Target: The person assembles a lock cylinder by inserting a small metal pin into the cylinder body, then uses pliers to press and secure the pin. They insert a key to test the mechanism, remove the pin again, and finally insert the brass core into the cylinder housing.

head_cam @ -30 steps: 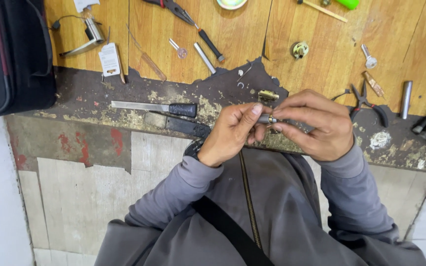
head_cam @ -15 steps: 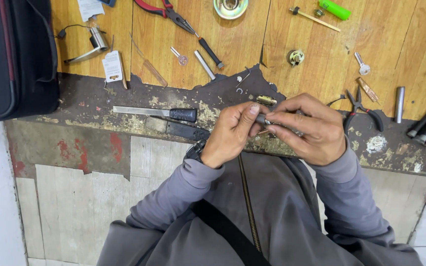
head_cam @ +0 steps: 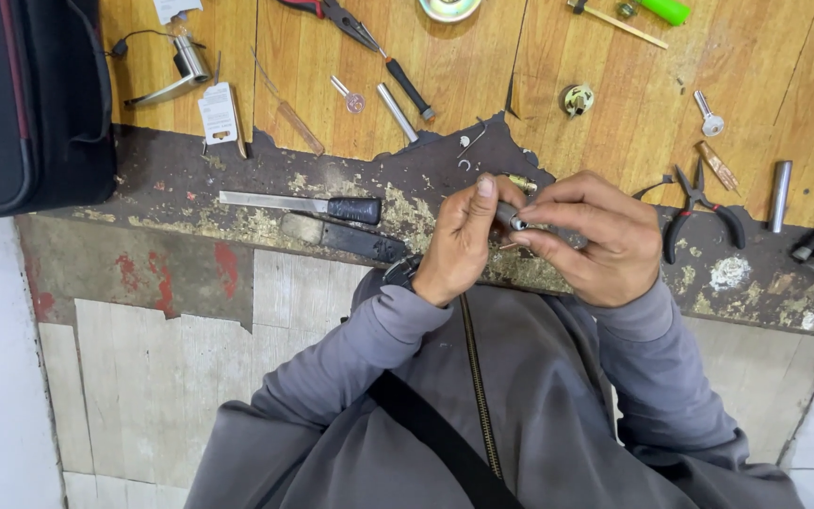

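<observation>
Small grey metal cylinder [head_cam: 512, 219], apparently a lock part, sits pinched between both hands just above the worn near edge of the wooden workbench [head_cam: 784, 85]. Compared with a second ago, the hands have barely shifted: the left hand [head_cam: 459, 243] still closes thumb and fingers on the left end of the cylinder, and the right hand [head_cam: 595, 240] still curls round its right end, fingertips closed on it, so the fine fitting work appears to be continuing rather than finished; what exactly the fingertips do at the part is too small to tell. The view itself has drifted a little, so the bench items sit slightly differently in the picture. A small brass piece [head_cam: 521, 183] lies on the bench just beyond the left thumb. To the left lie a flat metal file with a black handle [head_cam: 299, 205] and a dark-sheathed blade [head_cam: 343, 238] beside it. Small black-handled pliers [head_cam: 699, 205] rest just right of the right hand, with a silver key [head_cam: 708, 115] and a round brass lock fitting [head_cam: 577, 99] further back. The only container is a black zipped bag [head_cam: 30, 94] at the far left; its contents are hidden.
</observation>
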